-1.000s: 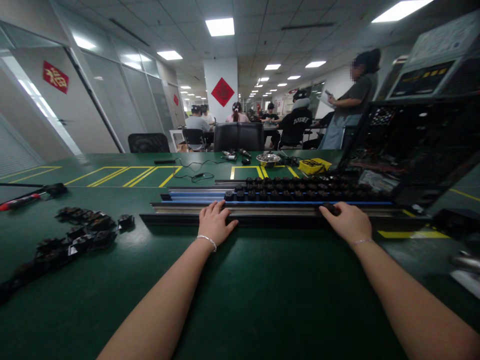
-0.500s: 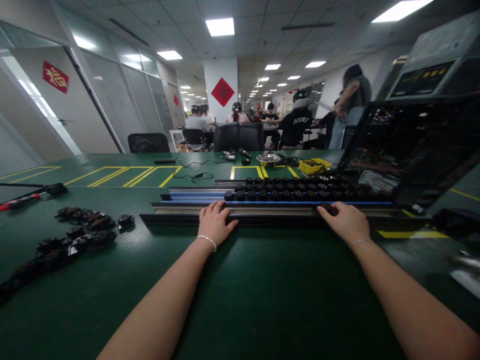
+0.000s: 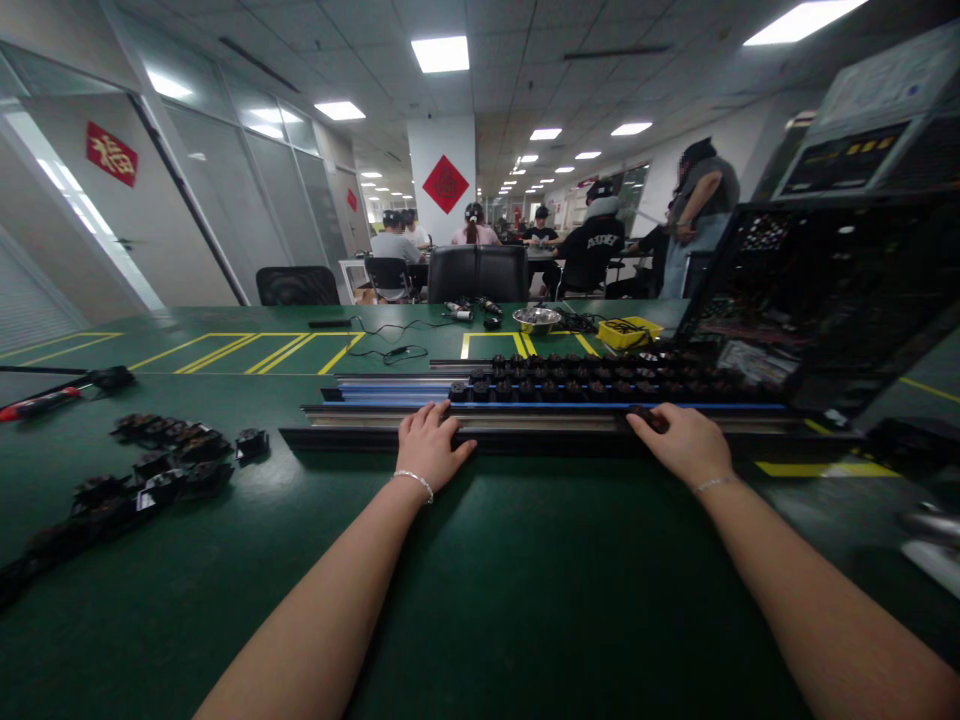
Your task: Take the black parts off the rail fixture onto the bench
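Observation:
Several long metal rails lie side by side across the green table [image 3: 570,580]. My left hand [image 3: 431,447] rests with its fingers apart on the front rail [image 3: 345,440] and the silver one behind it. Farther right, my right hand [image 3: 686,440] pinches a small black part [image 3: 646,418] at the silver rail [image 3: 525,422]. Beyond the hands, rows of black parts [image 3: 574,390] sit along the blue-edged rails [image 3: 390,394]. More loose black parts [image 3: 180,470] lie in a cluster on the left.
A large open black case [image 3: 817,290] stands at the right. Toward the back are a metal bowl [image 3: 536,318], a yellow basket [image 3: 628,332] and cables [image 3: 397,352]. A red-handled tool [image 3: 41,403] lies at the far left. People sit and stand in the background.
My right hand has shifted slightly left along the rail with the black part. My left hand has stayed in place. A standing person in the background has changed posture.

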`<state>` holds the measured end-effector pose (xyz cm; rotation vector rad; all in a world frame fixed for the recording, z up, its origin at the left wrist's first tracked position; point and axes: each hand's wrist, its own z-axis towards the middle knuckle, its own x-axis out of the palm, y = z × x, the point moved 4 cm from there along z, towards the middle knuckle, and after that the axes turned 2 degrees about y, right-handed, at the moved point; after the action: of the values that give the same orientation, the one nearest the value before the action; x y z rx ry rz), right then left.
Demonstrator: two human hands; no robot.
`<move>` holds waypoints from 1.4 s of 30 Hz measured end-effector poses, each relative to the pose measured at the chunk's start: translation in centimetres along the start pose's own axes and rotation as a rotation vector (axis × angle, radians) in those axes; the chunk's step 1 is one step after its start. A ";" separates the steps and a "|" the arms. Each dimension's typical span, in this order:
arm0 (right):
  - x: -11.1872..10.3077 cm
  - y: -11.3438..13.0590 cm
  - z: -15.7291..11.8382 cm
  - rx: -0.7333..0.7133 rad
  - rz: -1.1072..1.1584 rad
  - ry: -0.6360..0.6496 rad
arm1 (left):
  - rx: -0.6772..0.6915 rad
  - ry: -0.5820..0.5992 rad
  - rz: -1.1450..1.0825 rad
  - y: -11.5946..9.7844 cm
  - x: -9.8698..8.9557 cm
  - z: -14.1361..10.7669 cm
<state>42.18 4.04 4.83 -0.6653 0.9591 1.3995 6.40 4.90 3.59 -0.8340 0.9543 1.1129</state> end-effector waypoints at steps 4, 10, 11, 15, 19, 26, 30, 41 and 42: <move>0.0 0.4 0.0 -0.044 0.028 0.021 | 0.006 -0.006 -0.007 0.1 0.1 0.0; 0.0 0.8 -0.1 -0.088 0.054 0.046 | 0.024 -0.029 -0.012 0.2 0.3 0.0; 0.0 0.8 -0.1 -0.094 0.057 0.052 | 0.023 -0.031 -0.011 0.2 0.3 0.0; 0.0 0.9 0.0 -0.125 0.066 0.064 | 0.024 -0.024 0.007 0.2 0.3 0.0; 0.0 1.0 -0.1 -0.161 0.072 0.050 | 0.030 -0.036 0.008 0.2 0.4 0.0; 0.2 1.0 -0.1 -0.255 0.069 -0.012 | 0.021 -0.026 0.010 0.1 0.3 0.0; 0.4 1.2 -0.1 -0.292 0.072 -0.019 | 0.023 -0.027 0.010 0.1 0.2 0.0; 0.3 1.5 -0.1 -0.315 0.065 -0.033 | 0.021 -0.028 -0.002 0.1 0.2 0.0; 0.3 1.6 -0.1 -0.316 0.065 -0.032 | 0.020 -0.027 -0.003 0.1 0.2 0.0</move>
<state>40.59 4.22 4.77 -0.8492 0.7459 1.6331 6.33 5.00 3.39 -0.8016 0.9403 1.1077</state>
